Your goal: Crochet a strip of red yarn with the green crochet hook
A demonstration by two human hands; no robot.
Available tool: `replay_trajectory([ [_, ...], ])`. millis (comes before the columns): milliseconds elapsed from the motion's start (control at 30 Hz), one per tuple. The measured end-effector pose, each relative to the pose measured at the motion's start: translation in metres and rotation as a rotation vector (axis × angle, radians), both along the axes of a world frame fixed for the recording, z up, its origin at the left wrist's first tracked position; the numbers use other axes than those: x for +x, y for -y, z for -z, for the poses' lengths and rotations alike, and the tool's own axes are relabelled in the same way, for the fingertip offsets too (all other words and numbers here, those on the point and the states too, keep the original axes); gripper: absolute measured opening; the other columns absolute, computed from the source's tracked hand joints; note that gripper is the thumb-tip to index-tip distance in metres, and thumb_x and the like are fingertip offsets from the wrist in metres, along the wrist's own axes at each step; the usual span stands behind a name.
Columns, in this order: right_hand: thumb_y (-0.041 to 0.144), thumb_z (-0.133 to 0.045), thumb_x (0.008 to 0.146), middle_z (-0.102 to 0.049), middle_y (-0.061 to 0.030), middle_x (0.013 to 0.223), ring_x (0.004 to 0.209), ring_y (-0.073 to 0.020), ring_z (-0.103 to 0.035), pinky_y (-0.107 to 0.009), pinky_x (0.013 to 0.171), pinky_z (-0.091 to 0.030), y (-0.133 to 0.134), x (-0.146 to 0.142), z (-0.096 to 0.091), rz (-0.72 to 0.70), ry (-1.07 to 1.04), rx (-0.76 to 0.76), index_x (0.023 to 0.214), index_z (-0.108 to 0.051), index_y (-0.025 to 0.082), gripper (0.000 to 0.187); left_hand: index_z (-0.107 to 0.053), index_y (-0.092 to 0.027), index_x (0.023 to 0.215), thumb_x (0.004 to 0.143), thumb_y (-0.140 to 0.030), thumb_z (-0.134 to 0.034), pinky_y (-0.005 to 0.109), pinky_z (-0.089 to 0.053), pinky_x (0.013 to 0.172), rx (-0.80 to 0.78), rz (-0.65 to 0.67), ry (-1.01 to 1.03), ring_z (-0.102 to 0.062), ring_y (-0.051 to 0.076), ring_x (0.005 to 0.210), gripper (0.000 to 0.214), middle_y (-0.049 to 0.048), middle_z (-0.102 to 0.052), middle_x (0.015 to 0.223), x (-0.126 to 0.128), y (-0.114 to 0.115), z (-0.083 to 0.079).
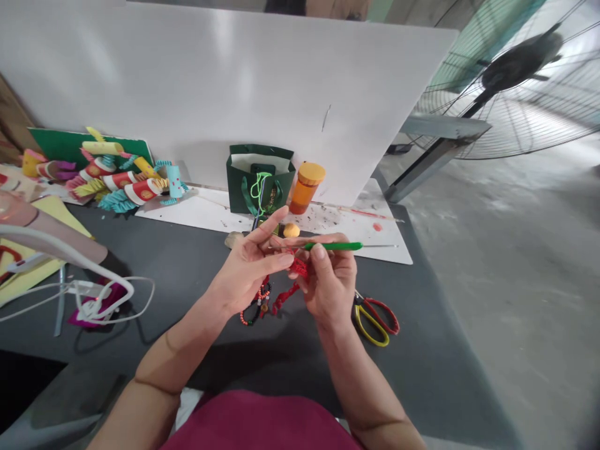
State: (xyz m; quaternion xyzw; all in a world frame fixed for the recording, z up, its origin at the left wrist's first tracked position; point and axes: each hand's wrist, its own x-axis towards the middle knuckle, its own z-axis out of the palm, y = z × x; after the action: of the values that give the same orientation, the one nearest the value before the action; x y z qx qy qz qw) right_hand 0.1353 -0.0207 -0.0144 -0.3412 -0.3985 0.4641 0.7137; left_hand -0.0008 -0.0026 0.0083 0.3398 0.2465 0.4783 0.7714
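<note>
My right hand grips a crochet hook with a green handle and a thin metal shaft at each end, held nearly level. Its left end points into my left hand, whose thumb pinches a small red knotted cord piece while the index finger stretches upward. The same red work also touches my right fingers. A loose red strip dangles below, between the hands. On the table behind my left wrist lies a beaded bracelet in black and orange. Exactly where the hook tip meets the cord is hidden by my fingers.
Scissors with red and yellow handles lie right of my right wrist. Behind my hands stand a green gift bag and an orange bottle. Paper crafts and a cabled device sit leftward. A fan stands beyond the right edge.
</note>
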Motion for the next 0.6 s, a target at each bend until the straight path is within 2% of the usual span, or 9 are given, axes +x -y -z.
replay_trajectory([
  [67, 0.051, -0.081, 0.085, -0.065, 0.009, 0.058, 0.032, -0.0073, -0.05, -0.017, 0.026, -0.03, 0.003, -0.002, 0.001, 0.044, 0.047, 0.035, 0.088, -0.064, 0.026, 0.03, -0.073, -0.033, 0.134, 0.073, -0.016, -0.09, 0.026, -0.056, 0.071, 0.009, -0.018, -0.009, -0.065, 0.012, 0.078, 0.065, -0.0043, -0.075, 0.089, 0.002, 0.001, 0.001],
  [133, 0.045, -0.078, 0.09, -0.074, 0.0049, 0.067, 0.037, -0.0093, -0.058, -0.019, 0.031, -0.041, 0.004, -0.002, 0.004, 0.125, 0.142, 0.106, 0.09, -0.069, 0.027, 0.021, -0.071, -0.034, 0.136, 0.073, -0.018, -0.092, 0.025, -0.055, 0.067, 0.012, -0.049, -0.006, -0.064, 0.011, 0.075, 0.068, -0.0043, -0.075, 0.089, 0.003, 0.001, 0.002],
  [233, 0.028, -0.076, 0.092, -0.085, -0.0033, 0.095, 0.07, -0.0186, -0.079, -0.032, 0.058, -0.065, 0.005, -0.001, 0.008, 0.25, 0.355, 0.327, 0.097, -0.075, 0.028, 0.005, -0.068, -0.032, 0.14, 0.072, -0.019, -0.093, 0.025, -0.056, 0.072, 0.01, -0.087, -0.011, -0.065, 0.01, 0.072, 0.073, -0.0058, -0.073, 0.081, 0.004, 0.001, 0.004],
  [300, 0.019, -0.077, 0.091, -0.085, -0.0036, 0.105, 0.091, -0.0227, -0.082, -0.04, 0.077, -0.07, 0.004, -0.001, 0.01, 0.289, 0.424, 0.444, 0.1, -0.078, 0.031, 0.015, -0.066, -0.03, 0.143, 0.072, -0.019, -0.094, 0.024, -0.056, 0.078, -0.001, -0.094, -0.013, -0.065, 0.008, 0.071, 0.076, -0.0076, -0.07, 0.074, 0.004, 0.001, 0.004],
  [333, 0.018, -0.077, 0.091, -0.085, -0.0029, 0.104, 0.095, -0.0232, -0.082, -0.042, 0.08, -0.07, 0.004, -0.001, 0.01, 0.298, 0.413, 0.459, 0.1, -0.078, 0.031, 0.017, -0.066, -0.029, 0.143, 0.072, -0.019, -0.094, 0.024, -0.056, 0.079, -0.009, -0.093, -0.011, -0.065, 0.008, 0.07, 0.077, -0.0084, -0.068, 0.071, 0.003, 0.001, 0.004],
  [367, 0.019, -0.077, 0.091, -0.085, -0.0024, 0.102, 0.095, -0.0231, -0.082, -0.041, 0.078, -0.07, 0.004, -0.002, 0.01, 0.303, 0.378, 0.436, 0.1, -0.078, 0.031, 0.015, -0.066, -0.029, 0.143, 0.071, -0.019, -0.095, 0.023, -0.055, 0.079, -0.019, -0.085, -0.008, -0.065, 0.008, 0.07, 0.077, -0.0087, -0.068, 0.07, 0.003, 0.0, 0.004],
  [433, 0.026, -0.078, 0.091, -0.085, -0.0025, 0.095, 0.082, -0.0212, -0.082, -0.034, 0.063, -0.067, 0.005, -0.003, 0.01, 0.296, 0.287, 0.317, 0.097, -0.077, 0.029, 0.007, -0.068, -0.029, 0.141, 0.069, -0.02, -0.096, 0.023, -0.055, 0.078, -0.037, -0.06, -0.004, -0.065, 0.007, 0.069, 0.077, -0.0089, -0.068, 0.07, 0.001, -0.001, 0.004],
  [533, 0.033, -0.078, 0.092, -0.084, -0.0018, 0.085, 0.051, -0.0135, -0.069, -0.024, 0.039, -0.051, 0.009, -0.002, 0.009, 0.241, 0.203, 0.147, 0.093, -0.074, 0.026, 0.008, -0.07, -0.031, 0.139, 0.067, -0.02, -0.097, 0.023, -0.055, 0.078, -0.049, -0.036, -0.008, -0.064, 0.007, 0.069, 0.077, -0.0093, -0.068, 0.072, -0.001, -0.002, 0.004],
  [600, 0.033, -0.078, 0.092, -0.083, -0.0009, 0.083, 0.044, -0.0105, -0.063, -0.022, 0.036, -0.047, 0.009, 0.001, 0.008, 0.202, 0.193, 0.137, 0.093, -0.073, 0.026, 0.008, -0.067, -0.031, 0.141, 0.067, -0.019, -0.097, 0.023, -0.055, 0.08, -0.03, -0.052, -0.025, -0.064, 0.007, 0.071, 0.08, -0.0097, -0.068, 0.072, -0.001, -0.002, 0.004],
])
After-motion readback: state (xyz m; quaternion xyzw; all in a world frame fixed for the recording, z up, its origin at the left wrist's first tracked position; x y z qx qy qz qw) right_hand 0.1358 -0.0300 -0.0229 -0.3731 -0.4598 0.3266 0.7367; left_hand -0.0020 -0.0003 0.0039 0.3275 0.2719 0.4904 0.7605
